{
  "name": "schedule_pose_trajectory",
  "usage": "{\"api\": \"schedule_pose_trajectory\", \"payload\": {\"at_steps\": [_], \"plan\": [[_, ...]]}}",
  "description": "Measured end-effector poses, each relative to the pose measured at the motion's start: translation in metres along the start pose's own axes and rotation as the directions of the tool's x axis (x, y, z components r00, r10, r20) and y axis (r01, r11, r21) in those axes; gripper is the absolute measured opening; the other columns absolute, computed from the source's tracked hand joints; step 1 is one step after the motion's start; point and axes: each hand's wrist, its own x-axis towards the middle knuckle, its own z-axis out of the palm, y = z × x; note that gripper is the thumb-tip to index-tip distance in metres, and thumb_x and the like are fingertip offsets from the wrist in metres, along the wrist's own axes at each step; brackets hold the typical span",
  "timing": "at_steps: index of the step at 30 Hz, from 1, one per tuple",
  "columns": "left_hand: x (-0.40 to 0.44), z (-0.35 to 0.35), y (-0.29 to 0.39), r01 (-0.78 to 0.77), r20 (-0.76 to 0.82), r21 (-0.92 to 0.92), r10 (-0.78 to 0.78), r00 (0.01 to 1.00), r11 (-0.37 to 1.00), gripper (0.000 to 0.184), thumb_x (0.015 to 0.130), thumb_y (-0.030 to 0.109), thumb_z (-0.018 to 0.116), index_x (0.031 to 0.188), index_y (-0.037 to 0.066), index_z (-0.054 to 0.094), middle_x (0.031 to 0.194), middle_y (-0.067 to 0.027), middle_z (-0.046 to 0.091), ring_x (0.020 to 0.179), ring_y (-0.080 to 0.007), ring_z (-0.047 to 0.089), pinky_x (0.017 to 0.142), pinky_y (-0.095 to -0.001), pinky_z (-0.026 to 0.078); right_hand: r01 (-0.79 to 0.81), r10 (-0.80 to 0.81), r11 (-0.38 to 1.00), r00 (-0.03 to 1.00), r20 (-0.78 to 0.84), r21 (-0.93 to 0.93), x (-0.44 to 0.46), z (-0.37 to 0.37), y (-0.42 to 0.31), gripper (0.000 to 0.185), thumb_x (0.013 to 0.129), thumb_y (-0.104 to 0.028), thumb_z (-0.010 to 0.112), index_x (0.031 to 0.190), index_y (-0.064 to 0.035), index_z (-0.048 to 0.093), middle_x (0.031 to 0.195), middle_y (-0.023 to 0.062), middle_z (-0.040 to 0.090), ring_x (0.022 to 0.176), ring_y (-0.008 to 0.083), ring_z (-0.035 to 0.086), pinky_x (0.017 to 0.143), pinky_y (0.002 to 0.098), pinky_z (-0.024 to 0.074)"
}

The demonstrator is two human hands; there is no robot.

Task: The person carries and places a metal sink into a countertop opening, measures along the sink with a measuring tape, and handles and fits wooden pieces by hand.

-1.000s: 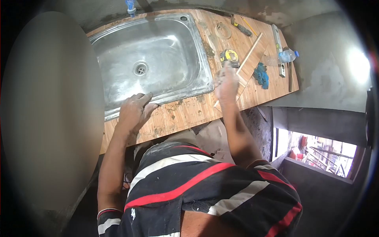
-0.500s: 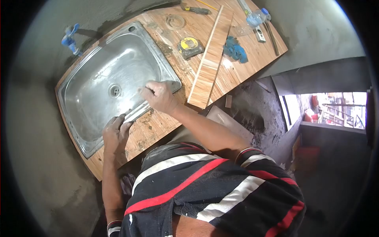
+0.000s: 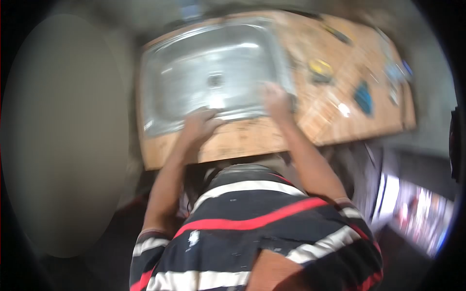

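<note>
The frame is blurred by motion. A steel sink is set in a wood-patterned counter. My left hand rests on the sink's front rim, fingers apart, with nothing visible in it. At the sink's front right corner is my right hand, its fingers smeared, so what they hold, if anything, cannot be made out. Right of it lie a yellow and black tape measure and a wood-patterned strip.
On the counter's right part are a blue cloth, a dark-handled tool and a clear bottle. A blue tap is behind the sink. A bright opening shows at lower right.
The view has swung between frames. My right hand went from beside the tape measure to the sink's front rim, then along it toward the right corner. My left hand stays at the front rim.
</note>
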Motion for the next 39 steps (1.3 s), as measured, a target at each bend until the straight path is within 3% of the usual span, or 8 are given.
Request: {"api": "schedule_pose_trajectory", "payload": {"at_steps": [3, 4, 7, 10, 17, 19, 22, 39], "plan": [[-0.011, -0.007, -0.010, -0.071, -0.073, -0.028, 0.069, 0.995, 0.997, 0.042, 0.087, 0.043, 0.075, 0.115, 0.011, 0.077, 0.099, -0.0153, 0.072, 0.096, -0.0351, 0.068, 0.085, -0.0436, 0.053, 0.312, -0.313, 0.932, 0.949, 0.022, -0.185, 0.005, 0.009, 0.024, 0.024, 0.099, -0.026, 0.064, 0.106, -0.0070, 0.077, 0.088, 0.0157, 0.072, 0.077, 0.0266, 0.067, 0.075, 0.0387, 0.0530], [-0.010, 0.000, -0.024, -0.091, -0.101, 0.052, 0.096, 0.990, 0.994, 0.043, 0.086, 0.046, 0.074, 0.112, 0.012, 0.077, 0.096, -0.0140, 0.072, 0.098, -0.0348, 0.068, 0.087, -0.0445, 0.052, 0.044, -0.042, 0.999, 0.995, 0.087, -0.013, 0.004, 0.003, 0.000, 0.022, 0.099, -0.024, 0.063, 0.092, -0.0047, 0.072, 0.076, 0.0159, 0.063, 0.068, 0.0265, 0.058, 0.068, 0.0404, 0.0480], [-0.023, -0.010, -0.046, -0.071, -0.214, 0.094, 0.090, 0.973, 0.993, 0.043, 0.086, 0.049, 0.074, 0.109, 0.013, 0.077, 0.095, -0.0129, 0.071, 0.099, -0.0341, 0.067, 0.089, -0.0450, 0.050, 0.478, -0.474, 0.874, 0.878, 0.066, -0.089, 0.018, 0.022, 0.010, 0.032, 0.099, -0.017, 0.059, 0.076, 0.0028, 0.054, 0.067, 0.0152, 0.048, 0.061, 0.0256, 0.044, 0.060, 0.0425, 0.0388], [-0.039, -0.014, -0.060, -0.127, -0.302, 0.166, 0.173, 0.938, 0.978, 0.044, 0.086, 0.051, 0.073, 0.108, 0.013, 0.076, 0.095, -0.0123, 0.070, 0.100, -0.0333, 0.065, 0.090, -0.0452, 0.048, 0.499, -0.490, 0.863, 0.865, 0.105, -0.084, 0.013, 0.016, -0.002, 0.035, 0.101, -0.017, 0.059, 0.074, 0.0039, 0.053, 0.063, 0.0120, 0.044, 0.061, 0.0221, 0.041, 0.058, 0.0419, 0.0357], [-0.069, -0.037, -0.092, -0.070, -0.292, 0.131, 0.106, 0.950, 0.989, 0.050, 0.085, 0.054, 0.073, 0.107, 0.010, 0.077, 0.095, -0.0110, 0.069, 0.102, -0.0319, 0.062, 0.093, -0.0440, 0.045, -0.020, -0.063, 0.915, 0.980, 0.191, 0.402, 0.003, 0.039, -0.067, 0.036, 0.104, -0.019, 0.059, 0.071, -0.0044, 0.053, 0.062, -0.0008, 0.043, 0.055, 0.0106, 0.037, 0.049, 0.0308, 0.0302], [-0.068, -0.038, -0.092, -0.050, -0.261, 0.133, 0.084, 0.962, 0.990, 0.050, 0.086, 0.054, 0.072, 0.108, 0.009, 0.077, 0.095, -0.0114, 0.068, 0.103, -0.0316, 0.062, 0.093, -0.0439, 0.045, -0.329, 0.089, 0.598, 0.934, 0.347, 0.731, -0.008, 0.049, -0.102, 0.032, 0.104, -0.019, 0.059, 0.074, -0.0091, 0.052, 0.063, -0.0028, 0.043, 0.054, 0.0079, 0.037, 0.046, 0.0271, 0.0282], [-0.069, -0.039, -0.090, -0.042, -0.269, 0.100, 0.068, 0.961, 0.994, 0.051, 0.087, 0.055, 0.071, 0.108, 0.009, 0.077, 0.096, -0.0122, 0.068, 0.105, -0.0313, 0.061, 0.095, -0.0430, 0.044, -0.183, 0.054, 0.868, 0.959, 0.278, 0.462, -0.028, 0.081, -0.075, 0.034, 0.102, -0.018, 0.060, 0.070, -0.0131, 0.047, 0.062, -0.0048, 0.038, 0.051, 0.0073, 0.037, 0.044, 0.0260, 0.0266], [-0.062, -0.046, -0.087, -0.009, -0.175, 0.126, 0.031, 0.984, 0.992, 0.048, 0.087, 0.053, 0.072, 0.109, 0.010, 0.077, 0.100, -0.0138, 0.068, 0.107, -0.0330, 0.060, 0.096, -0.0445, 0.044, -0.350, 0.151, 0.667, 0.928, 0.340, 0.658, -0.018, 0.071, -0.081, 0.028, 0.100, -0.014, 0.060, 0.075, -0.0126, 0.048, 0.064, -0.0038, 0.041, 0.048, 0.0065, 0.036, 0.043, 0.0240, 0.0292]]}}
